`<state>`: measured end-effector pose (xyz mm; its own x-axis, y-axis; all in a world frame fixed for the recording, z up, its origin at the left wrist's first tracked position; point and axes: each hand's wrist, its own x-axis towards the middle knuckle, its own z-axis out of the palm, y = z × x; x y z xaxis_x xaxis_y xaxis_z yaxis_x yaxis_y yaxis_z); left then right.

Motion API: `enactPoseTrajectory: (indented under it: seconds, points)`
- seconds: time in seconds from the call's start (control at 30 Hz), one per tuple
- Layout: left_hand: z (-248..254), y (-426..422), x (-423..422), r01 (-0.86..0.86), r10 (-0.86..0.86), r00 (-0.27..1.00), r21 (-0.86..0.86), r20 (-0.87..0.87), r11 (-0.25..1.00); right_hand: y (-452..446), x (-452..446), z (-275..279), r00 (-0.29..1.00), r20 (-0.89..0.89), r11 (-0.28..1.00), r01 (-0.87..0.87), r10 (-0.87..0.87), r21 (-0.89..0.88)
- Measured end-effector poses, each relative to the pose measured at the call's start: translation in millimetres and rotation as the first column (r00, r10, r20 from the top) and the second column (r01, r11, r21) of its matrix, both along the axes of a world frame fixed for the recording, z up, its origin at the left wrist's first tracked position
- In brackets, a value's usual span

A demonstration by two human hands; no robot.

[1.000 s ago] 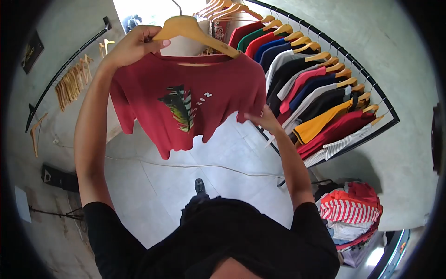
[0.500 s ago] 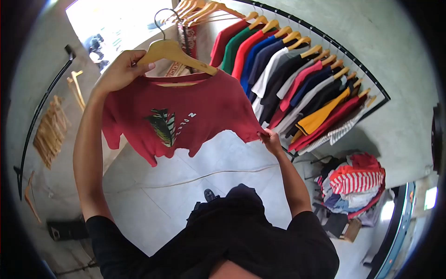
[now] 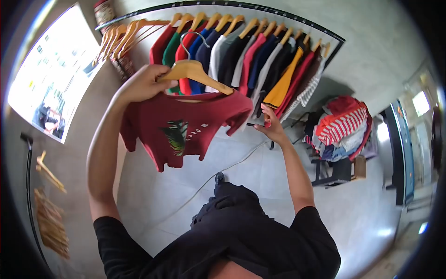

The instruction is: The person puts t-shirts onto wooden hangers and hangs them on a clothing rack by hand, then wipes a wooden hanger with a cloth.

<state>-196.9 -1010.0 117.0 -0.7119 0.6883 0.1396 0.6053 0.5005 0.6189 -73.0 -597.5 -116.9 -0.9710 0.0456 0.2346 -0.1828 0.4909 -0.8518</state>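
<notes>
My left hand [image 3: 141,83] is closed round one shoulder of a wooden clothes hanger [image 3: 197,72], whose metal hook points up. A dark red T-shirt [image 3: 153,121] with a green leaf print and white lettering hangs from it, its lower edge uneven. To the right of the shirt's sleeve, my right hand [image 3: 274,125] is raised with fingers apart, no longer on the cloth. Behind the shirt, a row of shirts on wooden hangers, including a yellow one [image 3: 279,90], fills a black wall rail [image 3: 260,8].
Bare wooden hangers [image 3: 123,37] crowd the rail's left end. On the right, a heap of clothes [image 3: 341,123] lies on a dark chair [image 3: 341,172]. More hangers [image 3: 51,223] hang at lower left. A pale cable [image 3: 200,190] crosses the grey floor [image 3: 158,200].
My right hand has let go of the shirt's sleeve and opened. The view has turned right, and the hanging shirt now sits in front of the rail's clothes.
</notes>
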Motion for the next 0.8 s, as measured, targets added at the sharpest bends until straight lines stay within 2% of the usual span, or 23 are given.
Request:
enactPoseTrajectory:
  seconds: [0.07, 0.1, 0.2, 0.23, 0.33, 0.37, 0.47, 0.57, 0.67, 0.73, 0.8]
  points:
    - [1.8, 33.9, -8.3, 0.103, -0.104, 0.994, 0.060, 0.024, 0.993, 4.7, 0.6, 13.3, 0.999, -0.026, 0.999, 0.023, -0.024, -0.050]
    - [0.1, 47.7, -17.9, 0.128, -0.127, 0.992, 0.008, -0.019, 0.992, 6.1, -0.7, 16.7, 0.993, -0.085, 0.996, 0.082, -0.085, -0.037]
    - [-0.2, 90.0, -35.3, 0.212, -0.213, 0.969, 0.022, 0.123, 0.977, 20.8, -4.9, 23.1, 0.995, 0.086, 0.943, 0.078, -0.053, -0.323]
    - [-6.5, 99.1, -50.9, 0.222, -0.220, 0.971, -0.015, 0.094, 0.975, 18.8, -0.5, 33.7, 0.983, 0.059, 0.958, 0.183, -0.174, -0.220]
    - [-9.3, 130.0, -71.7, 0.282, -0.295, 0.949, 0.122, 0.113, 0.952, 47.2, -0.8, 7.0, 0.918, 0.139, 0.907, 0.390, -0.371, -0.158]
    - [-12.2, 136.7, -83.1, 0.284, -0.296, 0.948, 0.104, 0.121, 0.953, 50.9, 5.6, 5.1, 0.907, 0.105, 0.898, 0.420, -0.409, -0.131]
    - [3.6, 153.0, -97.9, 0.278, -0.277, 0.954, 0.004, 0.118, 0.960, 60.5, 24.0, -5.4, 0.832, 0.205, 0.843, 0.535, -0.516, -0.051]
    - [-10.9, 167.7, -128.3, 0.363, -0.377, 0.914, 0.111, 0.151, 0.925, 70.8, 43.5, -41.0, 0.782, 0.206, 0.800, 0.601, -0.588, 0.002]
    - [-13.1, 182.8, -135.8, 0.398, -0.404, 0.899, 0.070, 0.166, 0.915, 77.8, 66.1, -81.9, 0.738, 0.272, 0.782, 0.615, -0.617, 0.106]
    - [-22.0, 195.6, -143.0, 0.487, -0.489, 0.865, 0.053, 0.112, 0.872, 88.2, 86.5, -133.6, 0.710, 0.220, 0.744, 0.633, -0.669, 0.215]
    - [-25.4, 205.2, -146.8, 0.554, -0.554, 0.828, 0.027, 0.084, 0.832, 79.5, 104.7, -143.2, 0.659, 0.208, 0.688, 0.654, -0.723, 0.315]
